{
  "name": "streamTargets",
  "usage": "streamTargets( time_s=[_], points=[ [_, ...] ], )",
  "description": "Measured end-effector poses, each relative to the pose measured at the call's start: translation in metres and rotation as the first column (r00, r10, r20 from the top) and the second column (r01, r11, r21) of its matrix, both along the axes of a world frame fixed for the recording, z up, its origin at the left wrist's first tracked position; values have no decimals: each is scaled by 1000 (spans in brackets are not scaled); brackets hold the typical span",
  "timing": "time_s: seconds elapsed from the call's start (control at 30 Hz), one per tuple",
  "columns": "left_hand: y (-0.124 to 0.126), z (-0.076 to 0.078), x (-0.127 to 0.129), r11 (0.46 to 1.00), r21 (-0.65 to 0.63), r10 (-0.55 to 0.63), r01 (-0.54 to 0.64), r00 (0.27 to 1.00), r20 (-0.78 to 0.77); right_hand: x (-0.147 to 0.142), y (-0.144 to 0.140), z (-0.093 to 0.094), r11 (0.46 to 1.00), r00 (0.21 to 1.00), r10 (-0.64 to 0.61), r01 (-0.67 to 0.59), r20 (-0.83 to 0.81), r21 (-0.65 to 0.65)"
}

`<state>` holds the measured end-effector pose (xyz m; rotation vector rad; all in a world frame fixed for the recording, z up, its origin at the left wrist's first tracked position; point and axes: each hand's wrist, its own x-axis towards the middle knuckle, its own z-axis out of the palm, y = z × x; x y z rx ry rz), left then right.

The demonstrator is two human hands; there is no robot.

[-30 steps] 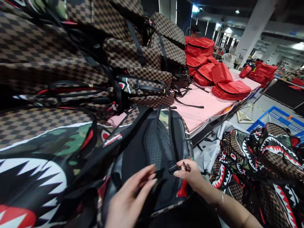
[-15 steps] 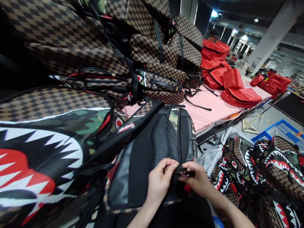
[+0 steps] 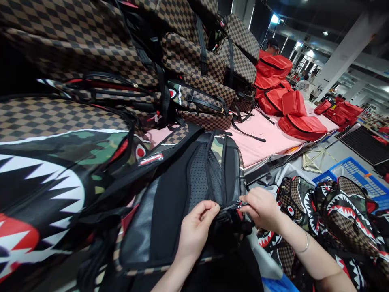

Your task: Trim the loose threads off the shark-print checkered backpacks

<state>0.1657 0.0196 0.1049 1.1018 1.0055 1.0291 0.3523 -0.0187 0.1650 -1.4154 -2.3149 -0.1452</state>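
The backpack [image 3: 167, 198] is lying back-panel up in front of the person, its lower edge toward the body and its top reaching toward the pink table [image 3: 252, 146]. The left hand [image 3: 199, 229] is pinching, thumb against forefinger, at the lower end of a thin black strap [image 3: 224, 174], over the backpack's right half. The right hand [image 3: 261, 209] is facing it just beside, fingers mostly closed, and is gripping a small dark piece [image 3: 235, 205] with shiny spots, too small to make out. A bracelet [image 3: 306, 243] is circling the right wrist.

Space around the backpack is running tight. A big shark bag [image 3: 39, 194] is crowding its left side, and a wide strap [image 3: 158, 168] with a wrapped label [image 3: 151, 159] is crossing the backpack's upper left. Beyond, checked bags [image 3: 194, 56] are rising in a heap, blocking the table's left part. Farther along, red bags [image 3: 304, 126] are piling up, with a capped person [image 3: 272, 45] showing behind them.

On the right, below table height, more shark bags [image 3: 340, 215] are lying jumbled near a blue crate [image 3: 361, 178]. A pale pillar [image 3: 343, 59] is standing farther back.
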Motion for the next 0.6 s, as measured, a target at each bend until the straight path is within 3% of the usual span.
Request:
streamTargets(
  time_s=[0.2,0.4,0.5,0.6],
  points=[
    [0,8,0,1000,-24,13,-13,1000,22,-1,11,16,996,974,95,-92,208,-22],
    [-1,21,-2,932,-359,85,58,925,370,13,16,11,987,992,125,-121,32,-109],
    [-2,24,-3,917,-396,135,55,889,437,16,22,16,972,985,173,-170,3,-163],
    [-4,26,-4,928,-361,91,88,887,452,11,28,22,958,972,226,-210,63,-195]
  ],
)
